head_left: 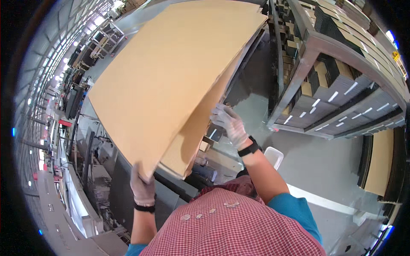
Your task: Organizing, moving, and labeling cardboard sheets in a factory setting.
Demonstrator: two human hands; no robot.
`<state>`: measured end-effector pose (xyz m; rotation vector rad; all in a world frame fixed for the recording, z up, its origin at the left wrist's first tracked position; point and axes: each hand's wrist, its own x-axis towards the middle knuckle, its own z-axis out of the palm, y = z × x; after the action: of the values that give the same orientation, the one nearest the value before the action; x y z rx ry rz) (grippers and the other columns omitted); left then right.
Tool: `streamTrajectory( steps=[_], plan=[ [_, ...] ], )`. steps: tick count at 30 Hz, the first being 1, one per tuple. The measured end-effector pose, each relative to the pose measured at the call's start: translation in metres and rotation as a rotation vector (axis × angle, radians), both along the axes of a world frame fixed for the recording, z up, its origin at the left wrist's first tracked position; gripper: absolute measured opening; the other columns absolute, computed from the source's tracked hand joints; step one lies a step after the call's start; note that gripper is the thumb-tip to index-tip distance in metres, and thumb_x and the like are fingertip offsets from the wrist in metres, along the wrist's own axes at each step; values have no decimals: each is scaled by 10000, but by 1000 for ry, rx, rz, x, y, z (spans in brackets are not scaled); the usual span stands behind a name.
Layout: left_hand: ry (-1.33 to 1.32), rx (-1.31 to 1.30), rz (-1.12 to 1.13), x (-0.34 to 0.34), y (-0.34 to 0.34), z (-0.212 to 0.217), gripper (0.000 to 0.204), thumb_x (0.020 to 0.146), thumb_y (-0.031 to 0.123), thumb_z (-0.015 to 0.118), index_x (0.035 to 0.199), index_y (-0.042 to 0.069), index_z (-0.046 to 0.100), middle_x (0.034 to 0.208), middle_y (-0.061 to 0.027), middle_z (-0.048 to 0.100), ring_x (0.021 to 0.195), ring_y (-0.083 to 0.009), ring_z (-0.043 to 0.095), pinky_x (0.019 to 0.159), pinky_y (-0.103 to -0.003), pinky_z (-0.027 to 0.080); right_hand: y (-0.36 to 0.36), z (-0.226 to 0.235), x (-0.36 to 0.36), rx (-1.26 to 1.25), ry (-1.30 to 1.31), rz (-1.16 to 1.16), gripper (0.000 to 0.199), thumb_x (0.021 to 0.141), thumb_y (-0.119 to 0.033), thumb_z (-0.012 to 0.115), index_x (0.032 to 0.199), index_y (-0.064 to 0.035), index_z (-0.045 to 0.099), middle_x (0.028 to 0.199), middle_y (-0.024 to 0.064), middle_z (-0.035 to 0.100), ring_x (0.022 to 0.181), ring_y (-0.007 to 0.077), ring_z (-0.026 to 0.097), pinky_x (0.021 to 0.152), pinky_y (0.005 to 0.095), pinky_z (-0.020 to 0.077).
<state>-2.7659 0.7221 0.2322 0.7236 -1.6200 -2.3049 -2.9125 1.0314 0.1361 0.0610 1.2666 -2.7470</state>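
Note:
A large tan cardboard sheet (162,72) stretches out before me, its near right edge lifted away from another tan sheet (181,149) under it. My left hand (143,187), in a pale glove with a black band at the wrist, is closed on the near corner of the top sheet. Off the sheets' right edge is my right hand (230,123), also gloved, its fingers stretched out and somewhat apart, with nothing seen in them. Whether its fingertips touch the edge, I cannot tell. A black watch (249,147) sits on the right wrist.
To the right stands a metal-framed rack (314,47) filled with stacked grey and tan boards. A white tray (273,158) lies on the grey floor by my right forearm. More tan boards (378,162) stand at the far right. Machinery and benches (77,100) line the left.

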Motion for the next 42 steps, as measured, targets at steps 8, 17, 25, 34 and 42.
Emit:
streamTrajectory(
  steps=[8,17,25,34,42],
  plan=[
    [-200,99,-76,-20,33,-88,344,953,254,536,1173,-10,544,1150,-84,604,1068,-199,575,961,-353,438,82,-136,-293,121,106,-494,244,875,-213,591,959,13,631,910,86,649,788,209,631,687,347,507],
    [-366,207,23,-21,51,-77,393,948,323,551,1220,40,537,1179,-77,603,1105,-223,561,968,-401,432,117,-59,-429,722,244,-522,301,877,-289,564,1015,-25,607,959,219,647,936,379,620,844,421,463],
    [-343,196,20,-26,52,-43,323,958,351,521,1127,82,574,1091,-63,631,1000,-244,613,866,-436,503,118,-64,-299,1586,627,-432,541,914,-318,482,1368,-30,426,1409,200,404,1323,436,308,1105,538,209],
    [-419,-5,82,-4,21,-68,368,895,286,633,1119,5,555,1054,-78,620,976,-224,609,877,-403,499,185,-59,-469,1550,-22,-480,703,914,-400,439,1420,63,288,1523,229,219,1403,395,206,1139,442,229],
    [-396,206,-138,-5,29,-47,461,880,245,628,1239,-10,490,1162,-118,602,1078,-283,596,899,-435,509,29,-67,-201,964,304,-483,681,853,-62,488,1420,130,162,1487,310,218,1389,446,190,1152,454,146]
  ],
)
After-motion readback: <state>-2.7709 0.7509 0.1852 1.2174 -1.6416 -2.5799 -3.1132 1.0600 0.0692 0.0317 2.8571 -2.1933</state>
